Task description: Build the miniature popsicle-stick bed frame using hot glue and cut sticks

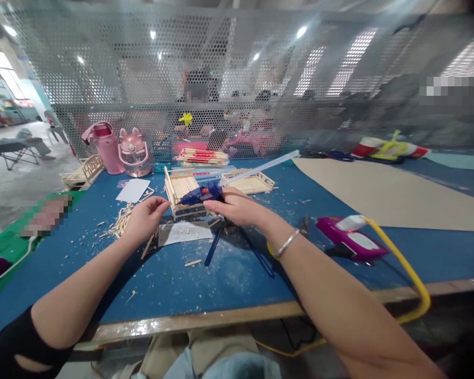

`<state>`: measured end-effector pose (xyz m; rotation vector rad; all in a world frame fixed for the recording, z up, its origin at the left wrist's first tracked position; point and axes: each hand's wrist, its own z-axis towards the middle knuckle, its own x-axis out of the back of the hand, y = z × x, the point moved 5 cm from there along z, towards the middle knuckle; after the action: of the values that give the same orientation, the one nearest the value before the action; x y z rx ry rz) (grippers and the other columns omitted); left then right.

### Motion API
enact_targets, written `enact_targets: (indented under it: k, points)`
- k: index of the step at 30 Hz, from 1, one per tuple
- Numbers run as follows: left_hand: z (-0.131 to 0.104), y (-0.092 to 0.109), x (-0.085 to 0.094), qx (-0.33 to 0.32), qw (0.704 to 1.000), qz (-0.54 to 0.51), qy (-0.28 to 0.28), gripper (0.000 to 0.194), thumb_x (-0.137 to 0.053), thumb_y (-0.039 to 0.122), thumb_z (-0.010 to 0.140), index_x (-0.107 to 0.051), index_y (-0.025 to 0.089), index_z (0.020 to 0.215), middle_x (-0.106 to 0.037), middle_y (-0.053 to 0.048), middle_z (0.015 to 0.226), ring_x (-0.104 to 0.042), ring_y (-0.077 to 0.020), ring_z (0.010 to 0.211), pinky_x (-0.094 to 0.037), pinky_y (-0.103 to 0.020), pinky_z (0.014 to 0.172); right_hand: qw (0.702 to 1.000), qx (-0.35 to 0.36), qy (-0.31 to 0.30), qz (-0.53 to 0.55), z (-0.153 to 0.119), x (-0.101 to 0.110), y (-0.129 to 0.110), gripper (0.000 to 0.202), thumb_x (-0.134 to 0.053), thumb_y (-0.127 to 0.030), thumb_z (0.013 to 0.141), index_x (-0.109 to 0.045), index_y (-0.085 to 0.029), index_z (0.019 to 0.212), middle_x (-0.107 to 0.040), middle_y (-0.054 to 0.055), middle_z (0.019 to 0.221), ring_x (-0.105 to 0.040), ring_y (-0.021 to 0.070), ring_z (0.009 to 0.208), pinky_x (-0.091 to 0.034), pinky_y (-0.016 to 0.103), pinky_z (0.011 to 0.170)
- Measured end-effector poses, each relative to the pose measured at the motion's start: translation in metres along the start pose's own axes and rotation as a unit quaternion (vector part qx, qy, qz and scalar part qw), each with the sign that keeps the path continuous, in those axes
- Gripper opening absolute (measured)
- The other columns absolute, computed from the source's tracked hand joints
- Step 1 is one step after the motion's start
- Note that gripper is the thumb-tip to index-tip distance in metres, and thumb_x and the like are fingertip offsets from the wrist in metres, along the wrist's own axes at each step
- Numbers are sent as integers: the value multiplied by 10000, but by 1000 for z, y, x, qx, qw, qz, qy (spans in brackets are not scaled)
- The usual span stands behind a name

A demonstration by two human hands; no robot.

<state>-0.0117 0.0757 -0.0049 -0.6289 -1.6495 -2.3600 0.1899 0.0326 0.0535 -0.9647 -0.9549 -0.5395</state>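
Observation:
My right hand point(239, 207) grips a blue hot glue gun point(201, 195). From its rear a long translucent glue stick point(260, 167) slants up to the right. The gun's nozzle points left, at the near left corner of a small bed-like frame of wooden sticks point(185, 184). My left hand point(147, 217) is closed in a pinch beside that same corner; whatever lies between its fingertips is too small to make out. Below the frame lies a pale sheet point(185, 233) with a few short stick pieces on it.
Loose cut sticks point(122, 221) heap at left by a white card point(133, 190). Pink bottles point(133, 152) and bundled sticks point(203, 156) stand before a perforated screen point(142, 79). At right are a purple power strip point(351, 239) with a yellow cable point(413, 273) and brown cardboard point(391, 192).

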Motion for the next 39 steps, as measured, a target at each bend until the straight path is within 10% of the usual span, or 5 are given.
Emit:
enact_targets:
  k: [31,39]
  points:
    - [-1,3,2,-4,1000,16,15,248,-524,412,783,-631,189,792,-644,-14,694,-537,-157,626,-378,-275,594,1000,-9,-7,-12,-8,11,-3,330,-484,-390,827,-650,-165,1001,-675,65,976,-578,209,860,-449,323,779]
    - [0,-1,2,-4,999,11,31,231,-535,402,781,-631,191,790,-677,-40,748,-582,-171,669,-415,-295,631,945,-126,260,-150,-13,90,24,385,-519,-424,796,-661,-111,970,-667,81,829,-601,225,775,-446,327,677]
